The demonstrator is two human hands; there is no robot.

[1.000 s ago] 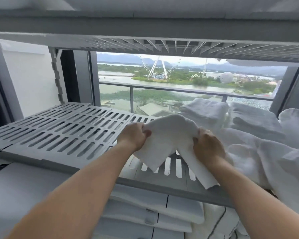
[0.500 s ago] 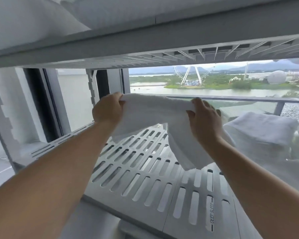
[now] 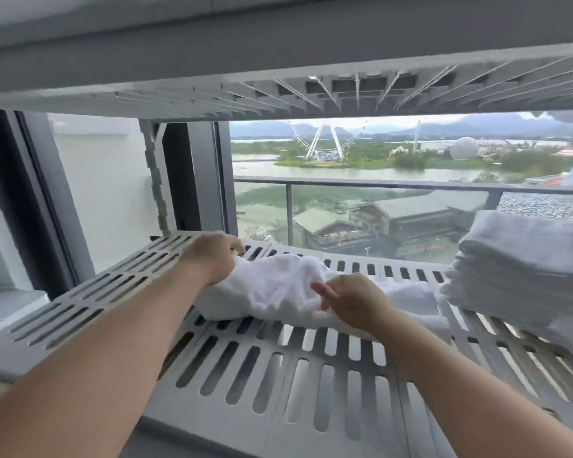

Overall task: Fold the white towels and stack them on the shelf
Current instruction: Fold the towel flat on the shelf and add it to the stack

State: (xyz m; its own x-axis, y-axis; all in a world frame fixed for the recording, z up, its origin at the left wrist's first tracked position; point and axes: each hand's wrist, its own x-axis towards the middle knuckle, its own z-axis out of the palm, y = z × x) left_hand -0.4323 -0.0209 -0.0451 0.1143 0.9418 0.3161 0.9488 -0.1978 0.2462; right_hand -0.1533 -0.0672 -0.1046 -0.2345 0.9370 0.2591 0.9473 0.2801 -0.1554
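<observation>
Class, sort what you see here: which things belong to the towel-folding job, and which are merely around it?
Part of the job: towel, held by left hand and right hand; folded stack; slotted shelf.

Just around: upper shelf; balcony railing; Ferris wheel; white dome.

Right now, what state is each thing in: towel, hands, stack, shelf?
towel: bunched, resting on the shelf, held at both ends.
left hand: grips the towel's left end.
right hand: grips the towel's right part.
towel stack: folded, neat, at the shelf's right side.
shelf: slatted, bearing both.
</observation>
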